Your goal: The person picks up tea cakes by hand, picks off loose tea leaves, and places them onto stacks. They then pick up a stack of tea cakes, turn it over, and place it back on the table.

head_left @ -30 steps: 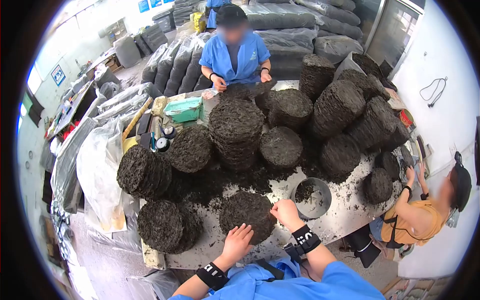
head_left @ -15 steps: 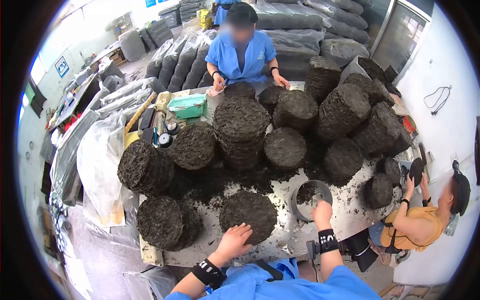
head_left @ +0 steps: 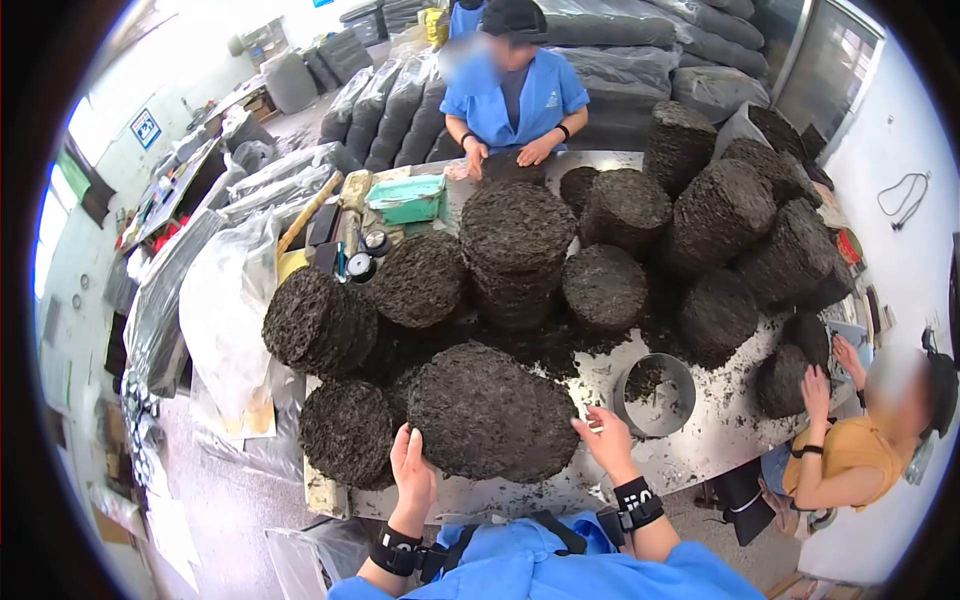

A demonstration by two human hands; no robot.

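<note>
My left hand (head_left: pixel 412 468) grips the near left edge of a dark fibrous disc (head_left: pixel 490 415), thumb and fingers closed at its rim. My right hand (head_left: pixel 606 442) pinches the disc's right edge between thumb and fingers. The disc looks like matted, shredded dark material and appears tilted toward me, lifted off the table. To its left stands a stack of similar discs (head_left: pixel 347 430). Right of my right hand is an open metal ring (head_left: pixel 688 395) with dark crumbs inside it.
Tall dark stacks (head_left: pixel 515 235) line the table's far side. A green box (head_left: pixel 408 200) sits at the far left beside tape rolls (head_left: pixel 361 267). A co-worker in blue (head_left: pixel 515 100) works opposite; another in yellow (head_left: pixel 845 455) handles discs at right.
My left hand has gone from lying flat on the disc to gripping its edge. My right hand has left the metal ring and taken the disc's other edge. The disc has risen.
</note>
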